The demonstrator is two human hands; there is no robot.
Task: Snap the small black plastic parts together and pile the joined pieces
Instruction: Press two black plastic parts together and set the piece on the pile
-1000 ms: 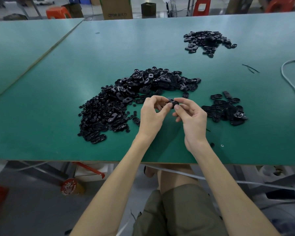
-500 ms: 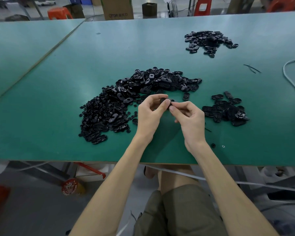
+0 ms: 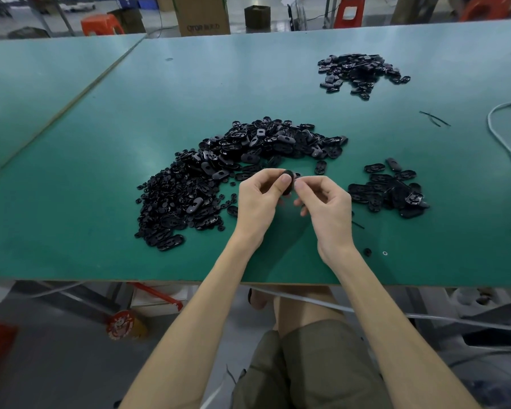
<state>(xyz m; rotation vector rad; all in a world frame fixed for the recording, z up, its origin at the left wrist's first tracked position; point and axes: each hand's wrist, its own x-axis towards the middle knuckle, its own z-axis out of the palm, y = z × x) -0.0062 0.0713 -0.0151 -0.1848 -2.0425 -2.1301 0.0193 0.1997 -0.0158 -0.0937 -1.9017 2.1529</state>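
My left hand [image 3: 258, 202] and my right hand [image 3: 326, 206] meet above the green table [image 3: 86, 219], fingertips pinched together on one small black plastic part [image 3: 289, 183]. The left thumb presses on its near face; most of the part is hidden by fingers. A large heap of loose black parts [image 3: 219, 172] curves from front left to just beyond my hands. A smaller pile of black pieces [image 3: 391, 190] lies right of my right hand. Another pile [image 3: 359, 73] sits far back right.
A white cable [image 3: 502, 134] loops along the table's right side. Thin black scraps [image 3: 434, 118] and a small black bit [image 3: 367, 251] lie on the right. The table's front edge runs under my forearms. Boxes and orange stools stand beyond the far edge.
Both hands have drifted slightly left and stayed joined. The part between the fingertips has turned, and the left thumb now lies over it.
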